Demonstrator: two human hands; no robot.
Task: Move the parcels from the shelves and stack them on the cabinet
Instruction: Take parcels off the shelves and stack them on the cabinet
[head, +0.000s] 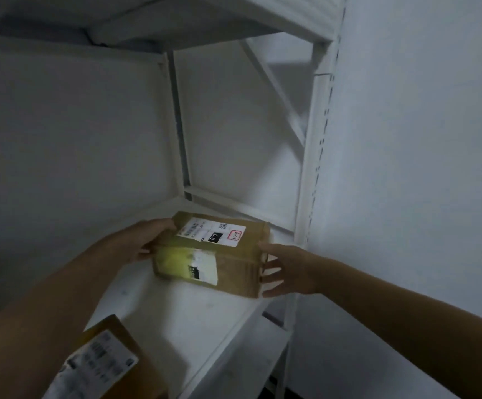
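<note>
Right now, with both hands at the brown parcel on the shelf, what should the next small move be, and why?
Probably press the right hand against the right end of the parcel so both hands can lift it. The left hand grips the left end, but the right hand's fingers are spread and barely at the parcel, which rests on the shelf.

Plain white wall (407,139) right of the right hand (288,269), dim grey-white wall (61,139) above and beyond the left hand (136,240), soft shadow across it
</note>
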